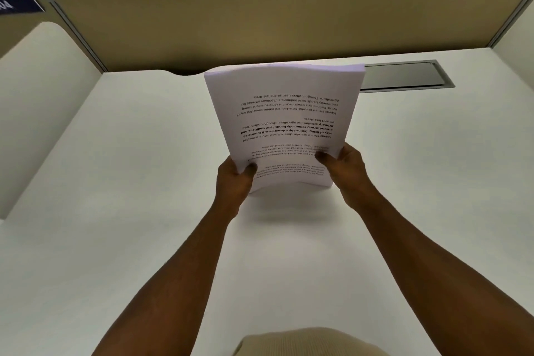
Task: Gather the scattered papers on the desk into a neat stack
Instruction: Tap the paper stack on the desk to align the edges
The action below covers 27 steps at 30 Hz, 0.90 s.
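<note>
The person holds the gathered stack of printed papers (284,121) upright on the white desk (121,182), its lower edge at or just above the surface; contact cannot be confirmed from this view. The left hand (235,179) grips the stack's lower left corner, thumb on the printed face, and the right hand (345,166) grips the lower right corner the same way. The step in hand looks like squaring the sheets: it would go best with a loosened hold so the sheets can slide, tapping the bottom edge flat on the desk, then turning the stack to tap a side edge too. The top edge shows slight waviness, so the sheets may not yet be flush. Open desk lies on all sides; the tan partition (260,23) stands behind, and the recessed cable tray cover (404,75) sits behind and to the right, best avoided when laying the stack down.
</note>
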### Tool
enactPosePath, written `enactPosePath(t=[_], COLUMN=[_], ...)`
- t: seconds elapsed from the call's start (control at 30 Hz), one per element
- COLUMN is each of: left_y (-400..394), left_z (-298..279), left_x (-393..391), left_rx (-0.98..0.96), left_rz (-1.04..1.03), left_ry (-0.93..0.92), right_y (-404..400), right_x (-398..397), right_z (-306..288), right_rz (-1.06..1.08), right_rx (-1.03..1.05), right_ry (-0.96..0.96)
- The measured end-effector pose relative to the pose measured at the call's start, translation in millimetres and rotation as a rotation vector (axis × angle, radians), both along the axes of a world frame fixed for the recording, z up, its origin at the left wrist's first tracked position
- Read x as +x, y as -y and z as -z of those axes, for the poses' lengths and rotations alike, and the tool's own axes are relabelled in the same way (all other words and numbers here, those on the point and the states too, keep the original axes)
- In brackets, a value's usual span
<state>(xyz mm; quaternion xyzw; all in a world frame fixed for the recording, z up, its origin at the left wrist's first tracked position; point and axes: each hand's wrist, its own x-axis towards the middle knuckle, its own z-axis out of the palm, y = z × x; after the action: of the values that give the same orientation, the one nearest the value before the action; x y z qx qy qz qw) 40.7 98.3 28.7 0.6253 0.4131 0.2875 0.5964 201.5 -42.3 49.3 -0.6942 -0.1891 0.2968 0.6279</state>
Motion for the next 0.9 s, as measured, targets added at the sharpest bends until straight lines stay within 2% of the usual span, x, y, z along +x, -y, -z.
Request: enactPosePath(t=[0.27,0.4,0.47,0.57,0.63,0.7,0.77,0.9], left_y=[-2,-11,-18,-25,-29,-31,-30,-33], left_z=[-14,-42,-61,-86,-98,-108,-116,-124], left_x=[4,1,0,1,2,3,4,1], left_rx=[0.148,0.344,0.477,0.596,0.682,0.748,0.803,0.929], left_rz=[0.035,0.054,0.090,0.108,0.130,0.181,0.213,0.229], left_ry=[-0.018,-0.122,-0.182,-0.266,-0.335,-0.391,-0.430,-0.501], right_y=[-5,-3,-3,4,9,10,7,13], right_x=[13,30,40,53,51,46,45,53], right_z=[-34,-67,-87,-108,-121,-135,-142,-136], right_rz=[0.070,0.153,0.255,0.376,0.323,0.172,0.027,-0.137], right_rx=[0.164,0.352,0.327,0.017,-0.106,-0.140,-0.157,-0.107], right_ry=[-0.001,0.049,0.191,0.683,0.958,1.061,1.054,0.782])
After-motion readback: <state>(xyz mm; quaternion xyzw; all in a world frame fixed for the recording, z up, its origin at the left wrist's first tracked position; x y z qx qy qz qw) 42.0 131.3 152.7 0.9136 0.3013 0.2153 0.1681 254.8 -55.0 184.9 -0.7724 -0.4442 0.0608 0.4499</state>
